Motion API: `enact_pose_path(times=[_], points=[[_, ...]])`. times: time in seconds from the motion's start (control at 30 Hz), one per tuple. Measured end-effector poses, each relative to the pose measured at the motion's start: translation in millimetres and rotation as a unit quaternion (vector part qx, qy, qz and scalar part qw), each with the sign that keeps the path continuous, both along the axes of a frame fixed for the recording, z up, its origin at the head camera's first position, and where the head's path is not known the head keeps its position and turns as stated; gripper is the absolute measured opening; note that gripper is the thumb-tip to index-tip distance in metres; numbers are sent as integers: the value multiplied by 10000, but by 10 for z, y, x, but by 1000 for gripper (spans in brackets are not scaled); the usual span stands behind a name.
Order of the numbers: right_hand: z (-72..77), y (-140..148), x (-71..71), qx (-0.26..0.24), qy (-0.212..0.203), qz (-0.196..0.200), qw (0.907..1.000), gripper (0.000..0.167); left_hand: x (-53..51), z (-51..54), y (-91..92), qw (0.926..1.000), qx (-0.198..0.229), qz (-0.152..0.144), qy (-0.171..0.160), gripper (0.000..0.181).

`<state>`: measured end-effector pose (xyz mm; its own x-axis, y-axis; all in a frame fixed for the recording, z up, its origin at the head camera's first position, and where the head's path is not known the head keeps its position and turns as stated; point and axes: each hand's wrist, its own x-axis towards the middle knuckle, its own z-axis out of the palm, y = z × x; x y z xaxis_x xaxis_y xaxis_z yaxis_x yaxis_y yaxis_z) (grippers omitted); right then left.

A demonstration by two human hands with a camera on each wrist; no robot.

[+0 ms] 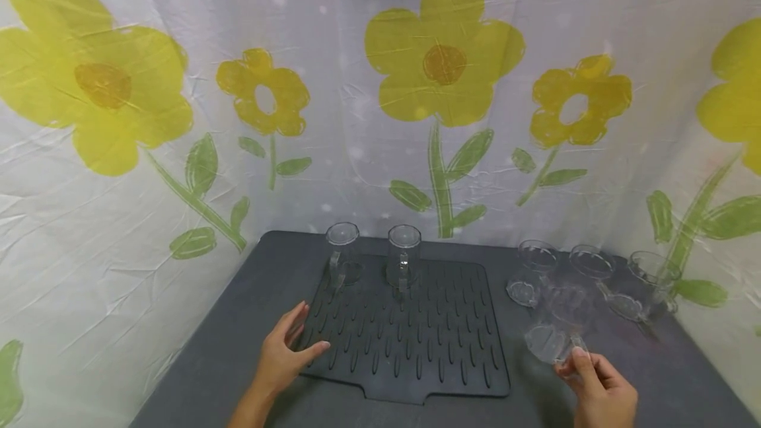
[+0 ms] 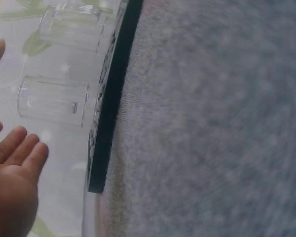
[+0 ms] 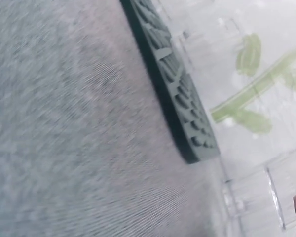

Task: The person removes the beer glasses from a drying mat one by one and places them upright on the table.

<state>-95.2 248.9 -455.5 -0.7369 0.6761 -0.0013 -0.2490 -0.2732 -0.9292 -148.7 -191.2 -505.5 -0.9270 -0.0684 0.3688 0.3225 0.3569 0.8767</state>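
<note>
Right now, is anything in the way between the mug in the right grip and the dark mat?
Nothing visible: only bare table lies between the mug in the right grip and the right side of the dark mat. Two other mugs stand toward its far edge.

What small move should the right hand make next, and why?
Probably the right hand should bring the held mug left, over the mat. It grips that mug by the handle, to the mat's right, while two mugs already stand near the mat's back edge with bare mat to their right.
</note>
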Motion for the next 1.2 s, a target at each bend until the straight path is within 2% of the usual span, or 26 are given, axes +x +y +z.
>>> enact_pose_path(times=[0.2,0.37,0.53,0.6,0.83,1.03,1.2], points=[[-103,35,-27,3,-171,43,9998,32,48,-72,-79,9990,-322,186,-234,84],[-179,73,-54,-36,-324,91,9994,32,37,-155,-135,9965,-569,238,-555,90],[-233,83,-77,112,-418,52,9991,34,33,-224,-175,9873,-974,329,-1210,95],[-251,85,-84,118,-439,9,9990,34,38,-239,-188,9830,-1185,329,-1364,97],[-312,106,-104,31,-549,-64,9985,32,27,-226,-209,9706,-1832,128,-1558,102],[-351,142,-103,79,-738,16,9972,33,20,-248,-218,9697,-1834,95,-1609,102],[-375,187,-89,-133,-863,192,9960,31,16,-269,-211,9691,-1794,55,-1694,104]])
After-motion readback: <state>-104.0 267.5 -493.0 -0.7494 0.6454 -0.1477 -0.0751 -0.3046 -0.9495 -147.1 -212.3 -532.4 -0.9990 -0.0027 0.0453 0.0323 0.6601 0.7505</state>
